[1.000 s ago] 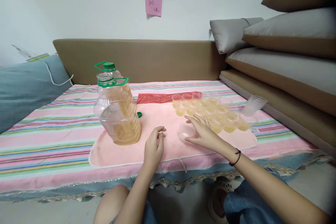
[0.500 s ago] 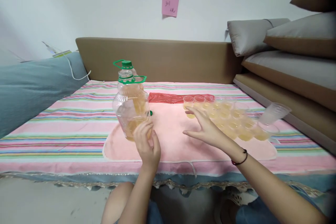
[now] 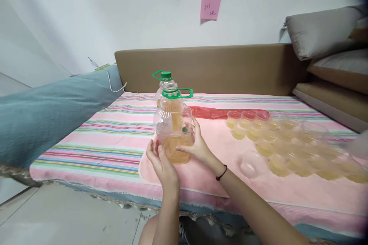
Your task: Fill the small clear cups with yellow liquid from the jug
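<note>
An uncapped clear bottle (image 3: 174, 126) with a green handle ring stands upright on the pink mat, partly filled with yellowish liquid. My left hand (image 3: 163, 164) is at its lower left side, fingers curved against it. My right hand (image 3: 197, 143) wraps its right side, thumb across the front. Behind it stands a second bottle with a green cap (image 3: 166, 74). Several clear cups of yellowish liquid (image 3: 277, 164) stand in rows at the right. A single clear cup (image 3: 251, 164) lies in front of them, seemingly on its side.
A red plastic bag (image 3: 212, 113) lies behind the mat (image 3: 214, 160). Stacked cushions (image 3: 339, 69) are at the right, a blue bolster (image 3: 63, 107) at the left. A brown backrest (image 3: 212, 69) runs along the wall.
The view has turned left. My right hand has moved from near the cups to the open bottle. The clear cup in front of the rows now shows, where my right forearm was before.
</note>
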`<act>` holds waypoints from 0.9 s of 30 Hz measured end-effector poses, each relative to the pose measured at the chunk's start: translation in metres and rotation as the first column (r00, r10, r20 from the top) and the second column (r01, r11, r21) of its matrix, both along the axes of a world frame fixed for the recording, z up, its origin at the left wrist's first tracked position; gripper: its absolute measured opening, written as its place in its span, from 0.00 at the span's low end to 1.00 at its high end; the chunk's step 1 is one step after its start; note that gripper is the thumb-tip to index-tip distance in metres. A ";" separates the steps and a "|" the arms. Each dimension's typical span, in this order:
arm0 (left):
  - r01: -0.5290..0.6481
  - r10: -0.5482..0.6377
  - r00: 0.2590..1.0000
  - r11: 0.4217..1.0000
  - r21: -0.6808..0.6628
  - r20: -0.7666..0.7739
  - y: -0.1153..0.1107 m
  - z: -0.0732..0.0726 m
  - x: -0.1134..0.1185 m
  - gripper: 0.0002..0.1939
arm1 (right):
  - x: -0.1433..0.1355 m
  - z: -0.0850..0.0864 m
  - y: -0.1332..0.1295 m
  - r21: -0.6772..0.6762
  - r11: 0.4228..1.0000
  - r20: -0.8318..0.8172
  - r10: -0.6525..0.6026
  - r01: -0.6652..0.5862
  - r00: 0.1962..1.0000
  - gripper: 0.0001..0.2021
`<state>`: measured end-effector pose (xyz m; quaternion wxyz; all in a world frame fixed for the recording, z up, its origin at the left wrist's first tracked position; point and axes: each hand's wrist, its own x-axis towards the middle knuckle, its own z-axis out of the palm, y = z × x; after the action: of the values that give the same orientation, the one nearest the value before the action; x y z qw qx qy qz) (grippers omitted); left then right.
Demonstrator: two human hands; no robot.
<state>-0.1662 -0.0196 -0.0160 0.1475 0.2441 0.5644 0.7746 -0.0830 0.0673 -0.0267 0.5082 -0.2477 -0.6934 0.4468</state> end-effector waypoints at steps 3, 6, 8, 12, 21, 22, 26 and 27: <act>0.004 -0.004 1.000 1.000 0.000 0.013 -0.004 0.001 0.001 0.25 | -0.014 -0.001 0.001 0.010 1.000 -0.103 -0.013 0.014 0.995 0.64; 0.013 -0.013 1.000 1.000 0.015 -0.001 -0.005 0.001 0.001 0.25 | -0.020 -0.002 0.002 -0.002 1.000 -0.169 -0.029 0.029 0.985 0.61; 0.011 -0.011 1.000 0.999 0.032 0.008 -0.004 0.000 0.001 0.25 | -0.019 -0.001 0.001 -0.016 0.999 -0.198 -0.041 0.039 0.979 0.59; 0.021 -0.022 1.000 0.997 0.072 0.011 -0.002 -0.005 -0.002 0.24 | -0.007 0.005 -0.008 -0.050 0.996 -0.232 -0.082 0.072 0.969 0.59; 0.587 -0.592 0.804 0.804 0.094 0.053 -0.003 -0.001 0.008 0.29 | 0.086 0.033 -0.047 -0.171 0.985 -0.221 -0.051 0.012 0.974 0.53; 0.657 -0.660 0.752 0.749 0.084 0.003 -0.004 0.001 0.011 0.29 | 0.100 0.036 -0.054 -0.199 0.980 -0.214 -0.038 -0.006 0.976 0.52; 0.885 -0.879 0.465 0.466 0.024 -0.108 -0.011 0.001 0.031 0.33 | 0.158 0.043 -0.086 -0.328 0.944 -0.161 -0.025 -0.030 0.987 0.48; 0.921 -0.918 0.388 0.389 0.005 -0.081 -0.012 -0.001 0.038 0.34 | 0.172 0.043 -0.095 -0.362 0.932 -0.141 -0.025 -0.028 0.990 0.47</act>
<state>-0.1286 -0.0314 -0.0171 0.5265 0.5437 0.3209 0.5694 0.0892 -0.0274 0.0165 0.5017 -0.3041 -0.5608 0.5842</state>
